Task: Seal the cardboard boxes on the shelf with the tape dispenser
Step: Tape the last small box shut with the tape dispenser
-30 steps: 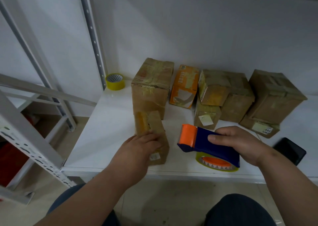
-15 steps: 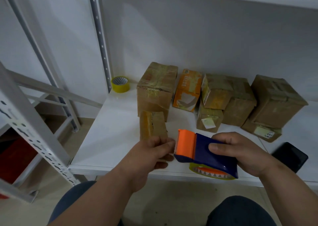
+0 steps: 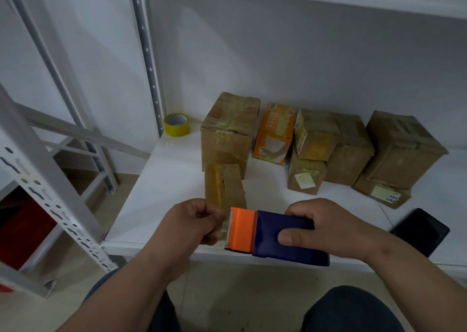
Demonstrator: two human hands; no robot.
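My right hand (image 3: 326,227) grips the blue tape dispenser (image 3: 283,238) with its orange front above the white shelf's front edge (image 3: 156,243). At the orange end my left hand (image 3: 194,223) has its fingers curled and pinches the tape end beside the blade. Just behind the hands a small cardboard box (image 3: 223,187) stands on the shelf, a strip of tape down its left side. Several more taped cardboard boxes sit at the back: a tall one (image 3: 228,132), an orange printed one (image 3: 274,133) and a brown cluster (image 3: 351,150).
A yellow tape roll (image 3: 176,124) sits at the shelf's back left corner by the perforated upright (image 3: 146,54). A black phone (image 3: 420,229) lies at the right front. Another shelf board runs overhead. A grey rack frame (image 3: 50,187) stands at the left, tiled floor below.
My left hand let go of the small box and came to the dispenser's orange end. My right hand raised the dispenser and brought it nearer; the view tilted upward.
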